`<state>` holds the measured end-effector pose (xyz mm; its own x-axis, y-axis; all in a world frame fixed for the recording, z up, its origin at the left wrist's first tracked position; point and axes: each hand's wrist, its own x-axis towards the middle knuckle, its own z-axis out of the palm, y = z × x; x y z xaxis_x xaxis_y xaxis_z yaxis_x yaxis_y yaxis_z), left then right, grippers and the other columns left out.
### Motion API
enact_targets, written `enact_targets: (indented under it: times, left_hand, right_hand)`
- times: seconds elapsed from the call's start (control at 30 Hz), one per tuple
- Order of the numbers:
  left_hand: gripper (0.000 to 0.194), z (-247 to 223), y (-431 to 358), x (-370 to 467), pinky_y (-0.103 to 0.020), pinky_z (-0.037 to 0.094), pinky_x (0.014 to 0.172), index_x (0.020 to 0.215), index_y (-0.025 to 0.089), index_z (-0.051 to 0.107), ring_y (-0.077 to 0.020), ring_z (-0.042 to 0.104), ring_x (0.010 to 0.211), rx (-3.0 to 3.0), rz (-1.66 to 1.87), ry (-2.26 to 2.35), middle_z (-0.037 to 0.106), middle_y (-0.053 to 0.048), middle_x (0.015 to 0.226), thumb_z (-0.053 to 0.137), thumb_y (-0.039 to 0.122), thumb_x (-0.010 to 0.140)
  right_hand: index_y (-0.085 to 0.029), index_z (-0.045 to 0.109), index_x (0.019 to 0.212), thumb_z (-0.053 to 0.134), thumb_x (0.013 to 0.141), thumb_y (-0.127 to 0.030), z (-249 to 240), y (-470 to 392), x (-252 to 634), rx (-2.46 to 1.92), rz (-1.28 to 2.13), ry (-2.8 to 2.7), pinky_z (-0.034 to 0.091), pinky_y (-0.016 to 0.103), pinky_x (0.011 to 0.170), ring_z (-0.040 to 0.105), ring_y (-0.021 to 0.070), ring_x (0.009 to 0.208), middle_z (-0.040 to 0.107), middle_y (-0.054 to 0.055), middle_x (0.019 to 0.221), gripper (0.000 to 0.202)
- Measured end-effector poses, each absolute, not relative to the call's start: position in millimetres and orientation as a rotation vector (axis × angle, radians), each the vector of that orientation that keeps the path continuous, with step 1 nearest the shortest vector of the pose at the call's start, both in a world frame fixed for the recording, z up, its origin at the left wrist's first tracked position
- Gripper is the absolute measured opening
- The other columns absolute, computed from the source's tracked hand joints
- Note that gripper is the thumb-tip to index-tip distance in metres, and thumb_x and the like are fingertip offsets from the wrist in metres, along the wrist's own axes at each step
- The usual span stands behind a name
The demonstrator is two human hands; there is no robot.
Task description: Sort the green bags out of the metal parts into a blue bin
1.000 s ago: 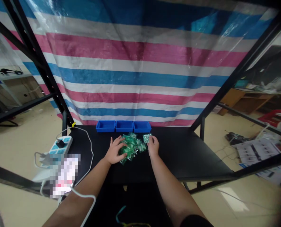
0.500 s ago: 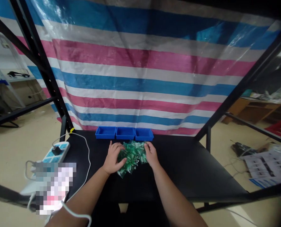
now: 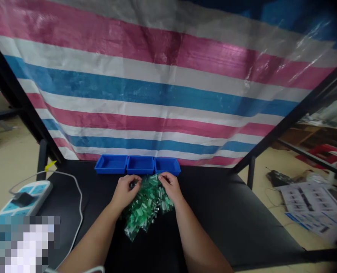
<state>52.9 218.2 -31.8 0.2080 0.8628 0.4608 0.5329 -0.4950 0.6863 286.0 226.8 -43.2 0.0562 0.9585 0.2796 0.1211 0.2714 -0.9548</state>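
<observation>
A clear plastic bag (image 3: 147, 208) full of small green and silvery pieces lies over the near middle of the black tabletop. At its upper left edge, my left hand (image 3: 126, 191) pinches the plastic between thumb and fingers. My right hand (image 3: 170, 186) grips the upper right edge with thumb and bent fingers. Just beyond the hands stand a left blue tray (image 3: 111, 171), a middle blue tray (image 3: 140, 171) and a right blue tray (image 3: 168, 160), side by side. No contents show in them.
A power strip (image 3: 43, 187) with a black plug lies at the left, and a white cable (image 3: 81, 204) curves across the tabletop (image 3: 228, 220). Black frame posts rise on both sides, with a striped sheet (image 3: 157, 94) behind the trays.
Both hands have come closer together at the bag's top edge, and my left hand has closed on the plastic. The bag hangs lower towards me. The view has shifted nearer the table.
</observation>
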Motion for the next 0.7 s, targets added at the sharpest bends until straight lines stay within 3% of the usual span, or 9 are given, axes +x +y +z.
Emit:
enact_targets:
  times: [0.17, 0.37, 0.47, 0.6, 0.7]
  left_hand:
    - [0.019, -33.4, 215.3, 52.9, -0.04, 0.047, 0.093, 0.104, 0.024, 0.069, -0.0256, 0.061, 0.103, 2.184, 1.166, 1.391, 0.067, -0.007, 0.107, 0.058, 0.032, 0.091]
    - [0.028, -36.2, 210.8, 52.9, -0.047, 0.046, 0.089, 0.112, 0.028, 0.067, -0.0313, 0.058, 0.107, 2.188, 0.893, 1.679, 0.065, -0.007, 0.113, 0.061, 0.043, 0.089]
    - [0.029, -37.6, 210.1, 53.1, -0.047, 0.045, 0.087, 0.114, 0.028, 0.066, -0.0328, 0.057, 0.108, 2.16, 0.832, 1.71, 0.067, -0.008, 0.114, 0.059, 0.044, 0.09]
    - [0.027, -37.2, 209.5, 54.5, -0.047, 0.043, 0.086, 0.111, 0.027, 0.066, -0.0325, 0.056, 0.105, 2.146, 0.846, 1.691, 0.069, -0.008, 0.11, 0.059, 0.042, 0.09]
    - [0.025, -35.9, 209.0, 55.3, -0.047, 0.042, 0.086, 0.109, 0.028, 0.066, -0.0328, 0.057, 0.105, 2.123, 0.854, 1.681, 0.07, -0.007, 0.11, 0.06, 0.041, 0.089]
  right_hand:
    - [-0.022, 0.063, 0.088, 0.077, 0.076, -0.053, -54.6, 235.1, 290.6, -1.118, 1.094, -1.026, 0.026, 0.019, 0.038, 0.04, 0.0079, 0.043, 0.049, -0.007, 0.059, 0.037]
    - [-0.022, 0.056, 0.085, 0.084, 0.068, -0.049, -48.3, 235.4, 285.5, -1.089, 1.214, -0.83, 0.015, 0.016, 0.033, 0.025, 0.0019, 0.035, 0.041, -0.012, 0.055, 0.042]
    - [-0.023, 0.057, 0.089, 0.084, 0.068, -0.048, -42.2, 233.8, 286.3, -1.096, 1.218, -0.77, 0.023, 0.016, 0.032, 0.035, 0.0052, 0.036, 0.045, -0.011, 0.051, 0.042]
    - [-0.024, 0.059, 0.098, 0.083, 0.07, -0.046, -38.6, 236.2, 287.1, -1.023, 1.189, -0.709, 0.047, 0.022, 0.045, 0.062, 0.0134, 0.055, 0.067, -0.002, 0.068, 0.043]
    - [-0.021, 0.059, 0.113, 0.085, 0.067, -0.046, -41.8, 238.3, 286.0, -1.082, 1.166, -0.7, 0.051, 0.026, 0.049, 0.066, 0.0166, 0.06, 0.072, 0.003, 0.076, 0.059]
